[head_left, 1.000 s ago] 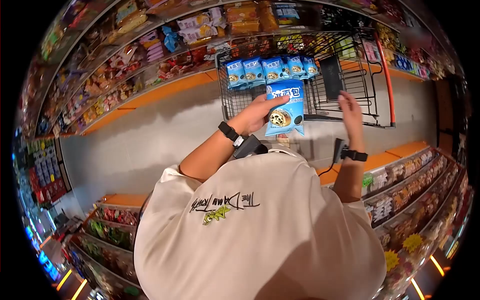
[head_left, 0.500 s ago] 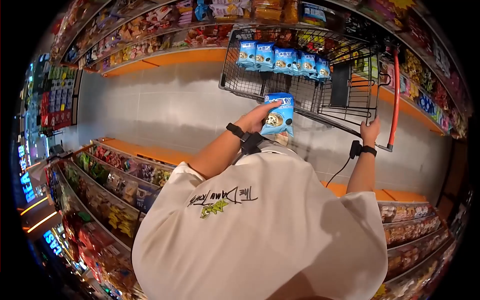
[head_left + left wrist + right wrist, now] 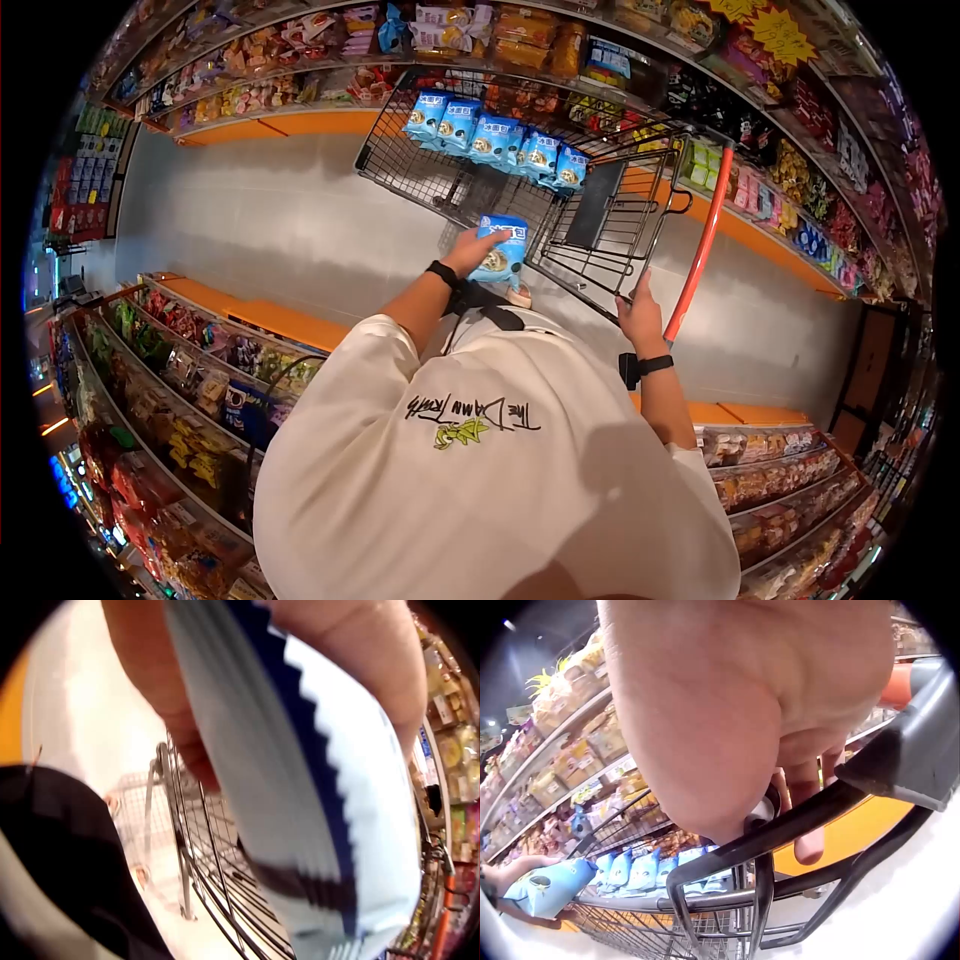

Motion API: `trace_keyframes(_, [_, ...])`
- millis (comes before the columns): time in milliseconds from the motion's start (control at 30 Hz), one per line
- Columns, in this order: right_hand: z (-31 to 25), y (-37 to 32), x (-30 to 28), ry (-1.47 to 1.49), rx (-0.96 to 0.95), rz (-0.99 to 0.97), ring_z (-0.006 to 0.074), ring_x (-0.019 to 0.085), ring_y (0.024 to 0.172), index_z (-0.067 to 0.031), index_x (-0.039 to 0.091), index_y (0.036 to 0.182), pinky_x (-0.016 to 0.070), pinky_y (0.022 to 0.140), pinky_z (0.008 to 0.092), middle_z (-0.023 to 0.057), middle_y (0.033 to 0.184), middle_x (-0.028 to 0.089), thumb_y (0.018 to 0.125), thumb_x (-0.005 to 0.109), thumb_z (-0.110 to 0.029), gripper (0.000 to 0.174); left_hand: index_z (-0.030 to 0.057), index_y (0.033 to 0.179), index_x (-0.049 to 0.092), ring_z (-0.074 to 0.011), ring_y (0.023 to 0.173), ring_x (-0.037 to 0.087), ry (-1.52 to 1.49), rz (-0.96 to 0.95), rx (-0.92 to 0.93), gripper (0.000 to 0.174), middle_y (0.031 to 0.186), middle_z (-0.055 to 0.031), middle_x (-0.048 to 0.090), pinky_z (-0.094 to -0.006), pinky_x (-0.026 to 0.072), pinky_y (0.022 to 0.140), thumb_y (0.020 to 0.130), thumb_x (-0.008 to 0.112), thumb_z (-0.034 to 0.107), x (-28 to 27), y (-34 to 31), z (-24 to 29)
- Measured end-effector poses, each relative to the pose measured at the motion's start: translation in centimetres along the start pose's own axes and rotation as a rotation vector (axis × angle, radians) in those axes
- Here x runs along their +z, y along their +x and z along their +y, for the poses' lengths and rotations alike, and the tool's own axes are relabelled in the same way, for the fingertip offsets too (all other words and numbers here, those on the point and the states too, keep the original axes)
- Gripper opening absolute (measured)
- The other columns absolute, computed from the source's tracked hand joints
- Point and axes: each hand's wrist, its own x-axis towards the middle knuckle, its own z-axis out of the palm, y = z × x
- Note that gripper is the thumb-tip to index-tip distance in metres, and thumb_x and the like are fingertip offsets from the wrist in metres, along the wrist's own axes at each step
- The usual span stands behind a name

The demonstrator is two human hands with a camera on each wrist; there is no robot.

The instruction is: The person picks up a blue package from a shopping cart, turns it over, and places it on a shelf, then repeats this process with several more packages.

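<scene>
A blue snack bag (image 3: 500,250) is pinched in my left hand (image 3: 465,252), thumb over its front, just outside the near side of the wire cart (image 3: 400,180). Up close in the left wrist view, the bag (image 3: 300,802) stands between thumb and fingers. Several matching blue bags (image 3: 495,140) lie in a row along the cart's far side. My right hand (image 3: 640,318) is at the cart's near rear corner, below the red handle (image 3: 700,245). In the right wrist view that hand (image 3: 757,697) lies against the black frame (image 3: 795,832), fingers reaching down past it.
Shelves of packaged snacks (image 3: 270,95) run beyond the cart, with yellow star signs (image 3: 778,38) at the upper right. More stocked shelves (image 3: 190,380) stand on the near side. Grey floor (image 3: 240,200) lies between, and the cart's black flap (image 3: 597,205) is near the handle.
The cart has swung at an angle and shifted left in the head view. My right hand, earlier off the cart, is now at its rear corner. My left hand has kept the bag.
</scene>
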Motion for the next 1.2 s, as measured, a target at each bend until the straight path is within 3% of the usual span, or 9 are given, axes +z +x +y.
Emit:
trace_keyframes(167, [0.1, 2.4, -0.5, -0.260, -0.113, -0.173, 0.0390, 0.066, 0.074, 0.0178, 0.003, 0.146, 0.0543, 0.068, 0.0436, 0.0241, 0.094, 0.068, 0.085, 0.071, -0.030, 0.104, 0.0015, 0.122, 0.062, -0.0199, 0.106, 0.064, 0.246, -0.067, -0.100, 0.057, 0.115, -0.0116, 0.067, -0.0356, 0.0519, 0.089, 0.088, 0.070, 0.047, 0.2, -0.4, 3.3])
trace_keyframes(633, [-0.7, 7.6, -3.8, -0.616, -0.047, -0.553, 0.0281, 0.068, 0.072, 0.0208, 0.001, 0.146, 0.0497, 0.075, 0.0392, 0.0118, 0.083, 0.072, 0.088, 0.066, -0.039, 0.105, -0.0007, 0.123, 0.061, -0.0202, 0.094, 0.069, 0.273, 0.002, -0.244, 0.062, 0.110, -0.0122, 0.070, -0.0317, 0.0545, 0.083, 0.087, 0.070, 0.049, 2.6, 0.5, 3.6])
trace_keyframes(767, [1.4, 8.6, -4.6, -0.636, -0.192, -0.482, 0.0325, 0.067, 0.093, 0.0180, 0.002, 0.148, 0.0331, 0.109, 0.0462, 0.0182, 0.092, 0.071, 0.085, 0.069, -0.041, 0.109, -0.0013, 0.123, 0.061, -0.0202, 0.097, 0.068, 0.075, -0.049, -0.209, 0.057, 0.110, -0.0126, 0.070, -0.0336, 0.0543, 0.084, 0.089, 0.070, 0.043, 1.5, 2.9, 0.9])
trace_keyframes(800, [0.1, 10.9, -4.6, -0.585, -0.146, -0.532, 0.0340, 0.064, 0.102, 0.0175, 0.002, 0.148, 0.0185, 0.118, 0.0505, 0.0208, 0.097, 0.070, 0.084, 0.070, -0.042, 0.111, -0.0015, 0.121, 0.061, -0.0204, 0.096, 0.069, 0.078, -0.040, -0.209, 0.055, 0.110, -0.0125, 0.070, -0.0334, 0.0550, 0.083, 0.089, 0.070, 0.042, 0.4, 3.9, 2.4])
trace_keyframes(900, [2.2, 11.6, -3.8, -0.449, -0.217, -0.417, 0.0354, 0.064, 0.093, 0.0128, 0.002, 0.150, 0.0249, 0.114, 0.0560, 0.0153, 0.091, 0.069, 0.084, 0.070, -0.038, 0.108, -0.0017, 0.117, 0.062, -0.0209, 0.091, 0.070, 0.007, -0.022, -0.245, 0.051, 0.107, -0.0123, 0.070, -0.0331, 0.0571, 0.080, 0.090, 0.070, 0.041, 1.4, 3.0, 3.3])
trace_keyframes(1000, [1.2, 13.3, -6.9, -0.451, -0.185, -0.486, 0.0331, 0.063, 0.098, 0.0019, 0.016, 0.154, 0.0273, 0.114, 0.0532, 0.0134, 0.097, 0.068, 0.084, 0.069, -0.036, 0.095, 0.0012, 0.123, 0.055, -0.0203, 0.092, 0.069, -0.101, 0.068, -0.213, 0.049, 0.109, -0.0104, 0.067, -0.0347, 0.0582, 0.078, 0.091, 0.069, 0.036, 2.9, 3.1, 2.8])
trace_keyframes(1100, [6.3, 15.9, -8.5, -0.309, -0.460, -0.419, 0.0306, 0.062, 0.101, -0.0082, 0.040, 0.147, 0.0300, 0.115, 0.0485, 0.0102, 0.103, 0.068, 0.085, 0.067, -0.033, 0.072, 0.0013, 0.126, 0.053, -0.0205, 0.092, 0.068, -0.131, 0.215, -0.204, 0.054, 0.110, -0.0103, 0.066, -0.0342, 0.0573, 0.078, 0.089, 0.070, 0.038, 5.0, 3.4, 2.5])
trace_keyframes(1133, [7.7, 16.4, -9.0, -0.244, -0.532, -0.342, 0.0283, 0.061, 0.102, -0.0100, 0.060, 0.130, 0.0313, 0.115, 0.0449, 0.0081, 0.106, 0.067, 0.085, 0.066, -0.028, 0.049, 0.0008, 0.120, 0.057, -0.0200, 0.090, 0.069, -0.147, 0.274, -0.195, 0.050, 0.106, -0.0099, 0.068, -0.0333, 0.0571, 0.078, 0.089, 0.071, 0.036, 5.9, 3.1, 2.5])
trace_keyframes(1200, [8.8, 17.5, -10.5, -0.238, -0.645, -0.430, 0.0262, 0.061, 0.104, -0.0097, 0.065, 0.119, 0.0309, 0.116, 0.0424, 0.0069, 0.113, 0.066, 0.083, 0.064, -0.023, 0.038, 0.0005, 0.115, 0.060, -0.0189, 0.087, 0.069, -0.115, 0.414, -0.191, 0.046, 0.102, -0.0090, 0.069, -0.0328, 0.0565, 0.076, 0.088, 0.071, 0.037, 7.7, 2.2, 3.2])
